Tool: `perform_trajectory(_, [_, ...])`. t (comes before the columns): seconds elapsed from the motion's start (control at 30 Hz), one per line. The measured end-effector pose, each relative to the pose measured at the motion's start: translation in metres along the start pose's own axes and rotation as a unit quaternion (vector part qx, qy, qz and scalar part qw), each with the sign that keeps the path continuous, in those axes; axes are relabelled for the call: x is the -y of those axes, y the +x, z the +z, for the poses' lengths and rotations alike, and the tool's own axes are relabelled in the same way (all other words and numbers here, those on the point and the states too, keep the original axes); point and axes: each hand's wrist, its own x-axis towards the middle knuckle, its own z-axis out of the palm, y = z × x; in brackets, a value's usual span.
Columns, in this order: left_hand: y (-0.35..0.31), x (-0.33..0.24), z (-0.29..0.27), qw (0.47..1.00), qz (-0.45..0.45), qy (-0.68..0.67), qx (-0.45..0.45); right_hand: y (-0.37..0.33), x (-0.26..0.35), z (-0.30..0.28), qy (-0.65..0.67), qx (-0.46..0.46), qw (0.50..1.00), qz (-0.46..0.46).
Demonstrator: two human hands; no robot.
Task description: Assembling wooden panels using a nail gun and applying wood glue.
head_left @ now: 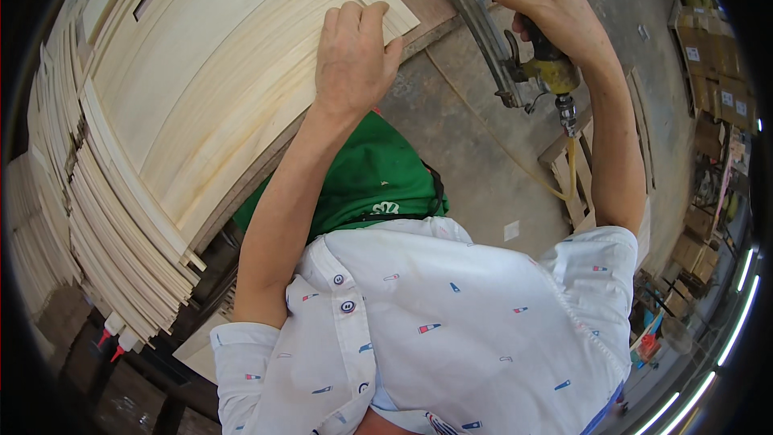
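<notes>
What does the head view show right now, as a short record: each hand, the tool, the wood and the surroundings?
Left hand: on the pale wooden panel, near its right edge, fingers bent
Right hand: gripping the air tool by its black handle
Tool: yellow and black, yellow hose attached
Wood: panel has a rectangular slot at upper left; stacked thin pieces on the left
Surroundings: cardboard boxes at right

Stacked strips (133,234) left of panel (209,89), nail gun (483,36) right of panel, boxes (713,56) far right
</notes>
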Motion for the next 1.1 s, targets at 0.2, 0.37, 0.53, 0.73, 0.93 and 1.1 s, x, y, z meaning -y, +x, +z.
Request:
perform_trajectory(0.2, [0.001,0.002,0.002,1.0,-0.011,-0.003,-0.013,-0.001,-0.006,-0.002,-0.031,0.026,0.999,-0.016])
perform_trajectory(0.37, [0.0,0.005,0.001,1.0,0.003,-0.016,-0.008,-0.035,0.028,-0.002,0.005,0.037,0.999,0.011])
perform_trajectory(0.53, [0.002,0.005,0.001,0.999,-0.011,-0.035,0.0,-0.041,0.041,0.006,0.012,0.103,0.994,0.033])
perform_trajectory(0.73, [0.001,0.004,0.001,0.999,-0.021,-0.038,0.005,-0.043,0.048,0.011,-0.015,0.106,0.994,0.027])
perform_trajectory(0.93, [-0.002,0.003,0.002,0.999,-0.014,-0.049,-0.005,-0.045,0.052,0.011,-0.057,0.104,0.992,0.031])
perform_trajectory(1.1, [0.002,0.003,0.005,0.998,-0.012,-0.054,-0.001,-0.042,0.052,0.009,-0.049,0.089,0.994,0.042])
